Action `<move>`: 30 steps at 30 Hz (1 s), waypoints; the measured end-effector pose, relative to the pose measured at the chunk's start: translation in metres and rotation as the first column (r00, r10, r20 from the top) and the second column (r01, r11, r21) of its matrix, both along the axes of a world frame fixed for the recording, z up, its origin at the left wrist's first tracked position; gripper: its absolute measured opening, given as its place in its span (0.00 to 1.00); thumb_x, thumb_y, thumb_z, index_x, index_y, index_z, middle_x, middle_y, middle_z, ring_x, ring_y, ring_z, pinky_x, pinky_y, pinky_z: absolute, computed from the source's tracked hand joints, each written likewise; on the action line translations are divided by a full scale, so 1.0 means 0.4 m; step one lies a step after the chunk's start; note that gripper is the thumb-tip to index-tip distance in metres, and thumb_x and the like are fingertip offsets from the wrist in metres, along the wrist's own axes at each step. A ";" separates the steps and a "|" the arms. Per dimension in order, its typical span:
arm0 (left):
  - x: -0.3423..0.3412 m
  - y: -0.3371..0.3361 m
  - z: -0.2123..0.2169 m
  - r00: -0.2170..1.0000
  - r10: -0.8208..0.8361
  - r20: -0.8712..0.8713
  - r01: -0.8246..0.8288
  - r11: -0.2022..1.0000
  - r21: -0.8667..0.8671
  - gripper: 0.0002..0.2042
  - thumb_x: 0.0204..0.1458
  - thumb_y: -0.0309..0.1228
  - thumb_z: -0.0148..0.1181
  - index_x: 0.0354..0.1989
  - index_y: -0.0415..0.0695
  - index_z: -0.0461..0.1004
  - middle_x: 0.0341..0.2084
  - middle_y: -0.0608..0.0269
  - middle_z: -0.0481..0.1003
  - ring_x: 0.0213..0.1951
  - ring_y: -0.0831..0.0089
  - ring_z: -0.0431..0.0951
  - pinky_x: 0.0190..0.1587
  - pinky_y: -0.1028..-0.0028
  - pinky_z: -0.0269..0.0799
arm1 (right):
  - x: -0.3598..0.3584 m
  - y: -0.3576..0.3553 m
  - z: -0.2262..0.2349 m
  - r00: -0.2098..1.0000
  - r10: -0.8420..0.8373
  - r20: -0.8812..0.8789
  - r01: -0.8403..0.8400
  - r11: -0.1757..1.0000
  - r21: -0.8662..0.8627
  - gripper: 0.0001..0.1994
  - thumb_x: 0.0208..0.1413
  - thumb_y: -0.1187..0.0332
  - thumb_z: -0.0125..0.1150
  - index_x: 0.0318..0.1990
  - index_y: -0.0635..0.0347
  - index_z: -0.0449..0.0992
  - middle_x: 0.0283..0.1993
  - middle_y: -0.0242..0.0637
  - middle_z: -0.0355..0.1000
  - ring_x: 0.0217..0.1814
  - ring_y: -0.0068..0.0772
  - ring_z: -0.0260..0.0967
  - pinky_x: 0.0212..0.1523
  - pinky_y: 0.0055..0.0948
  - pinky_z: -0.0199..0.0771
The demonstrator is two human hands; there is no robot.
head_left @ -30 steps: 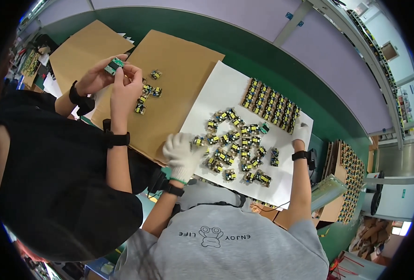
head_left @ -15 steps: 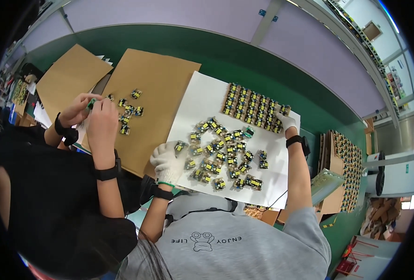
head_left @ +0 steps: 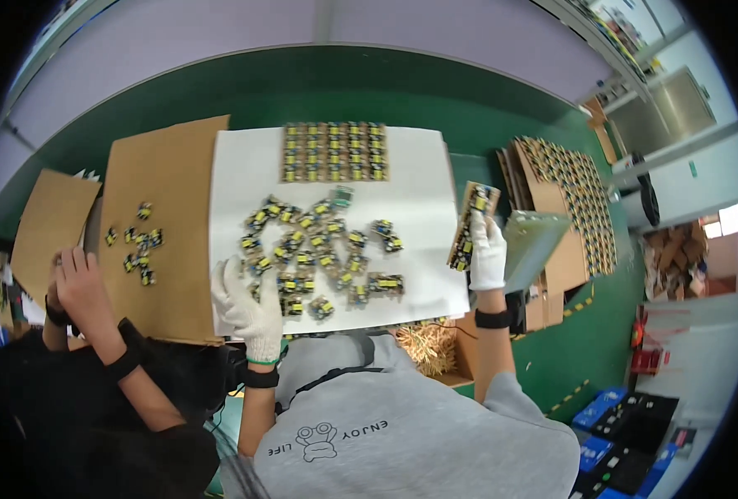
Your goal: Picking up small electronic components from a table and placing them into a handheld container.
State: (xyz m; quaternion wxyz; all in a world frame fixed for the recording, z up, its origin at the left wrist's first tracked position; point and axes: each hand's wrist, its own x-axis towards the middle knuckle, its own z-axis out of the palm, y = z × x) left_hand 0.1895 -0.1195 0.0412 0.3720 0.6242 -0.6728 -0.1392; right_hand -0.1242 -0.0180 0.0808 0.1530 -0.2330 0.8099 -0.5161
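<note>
My right hand [head_left: 487,254], in a white glove, grips a long narrow strip of joined circuit boards [head_left: 474,224] above the right edge of the white sheet [head_left: 419,224]. Yellow-labelled parts stand on that strip. My left hand [head_left: 248,308], also gloved, is over the sheet's left front area with fingers spread, beside several loose small circuit boards [head_left: 311,241]. A loose board partly shows between its thumb and fingers, and I see no grip on it. Farther back lies a block of board strips [head_left: 334,154] in neat columns. One green board [head_left: 341,196] lies among the loose ones.
To my left, a co-worker's hands [head_left: 84,287] are near brown cardboard [head_left: 182,191] with a few loose boards. At the right, a large panel of boards [head_left: 577,191] rests on stacked cardboard, beside a translucent tray-like piece [head_left: 535,245]. A box of shredded filler [head_left: 427,348] stands below the front edge.
My right hand has lifted the rightmost strip off the block and carried it right and nearer. My left hand's fingers have spread. The view has turned to the right.
</note>
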 end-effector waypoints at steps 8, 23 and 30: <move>-0.139 0.078 0.026 0.970 -0.221 0.105 0.232 0.966 -0.116 0.24 0.41 0.30 0.65 0.49 0.41 0.69 0.51 0.48 0.63 0.52 0.51 0.64 0.52 0.57 0.62 | -0.128 0.375 -0.242 0.685 -0.421 -0.594 0.508 0.861 -0.024 0.14 0.59 0.61 0.53 0.33 0.67 0.69 0.26 0.45 0.65 0.27 0.40 0.63 0.32 0.37 0.63; -0.281 0.191 0.029 0.957 -0.243 0.158 0.254 0.966 -0.055 0.23 0.39 0.28 0.65 0.47 0.40 0.71 0.50 0.46 0.65 0.52 0.51 0.66 0.53 0.59 0.63 | -0.151 0.394 -0.161 0.867 -0.118 -0.483 0.344 0.844 0.412 0.17 0.59 0.56 0.50 0.32 0.64 0.69 0.25 0.53 0.69 0.29 0.57 0.67 0.31 0.45 0.66; -0.326 0.227 0.011 0.960 -0.239 0.147 0.249 0.967 -0.047 0.23 0.41 0.32 0.65 0.48 0.41 0.70 0.50 0.47 0.65 0.52 0.51 0.65 0.54 0.59 0.61 | -0.158 0.498 -0.219 0.836 -0.062 -0.545 0.230 0.942 0.245 0.15 0.59 0.59 0.52 0.31 0.65 0.67 0.24 0.46 0.64 0.25 0.47 0.63 0.30 0.38 0.63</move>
